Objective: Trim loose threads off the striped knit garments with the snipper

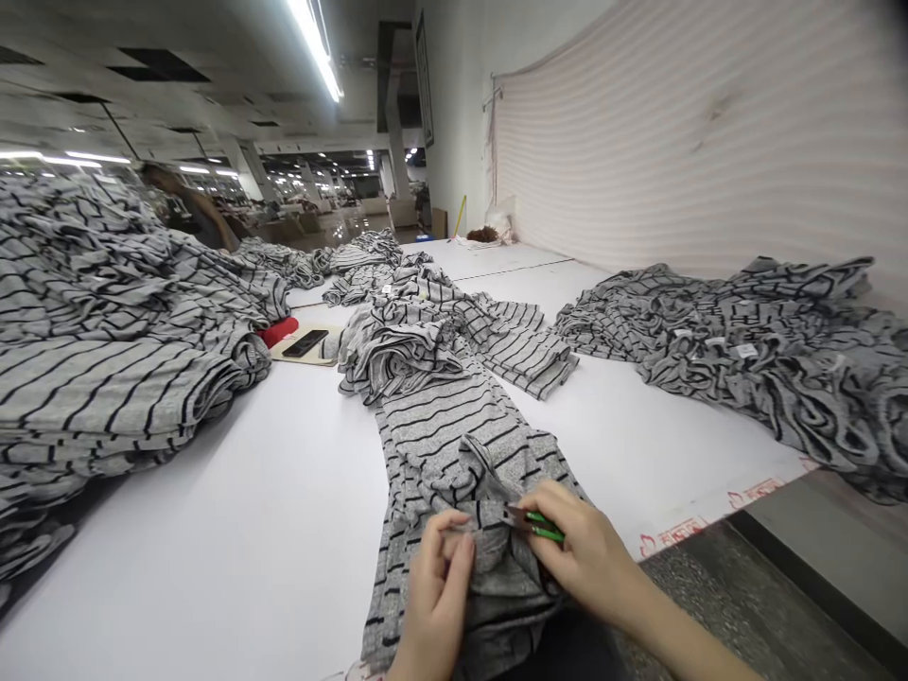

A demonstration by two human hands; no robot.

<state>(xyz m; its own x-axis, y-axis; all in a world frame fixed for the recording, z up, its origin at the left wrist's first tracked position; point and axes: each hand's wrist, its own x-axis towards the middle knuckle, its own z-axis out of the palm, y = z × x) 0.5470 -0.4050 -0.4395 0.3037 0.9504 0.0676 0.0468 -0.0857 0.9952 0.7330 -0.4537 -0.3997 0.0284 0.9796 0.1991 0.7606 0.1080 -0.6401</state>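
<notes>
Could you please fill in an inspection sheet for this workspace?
Surface: white table, red print along one edge.
Job's things: striped garment under both hands; green-handled snips, blades at the cloth.
Clutter: large striped piles left and right, the right pile overhanging the edge; phone on a beige board, red item beside it.
Hands: right hand holds the snips; left hand curled at the garment, grip unclear.
Cables: nothing seen near the hands.
Surroundings: pale striped sheet at right, lit ceiling light, another person beyond the left pile.
</notes>
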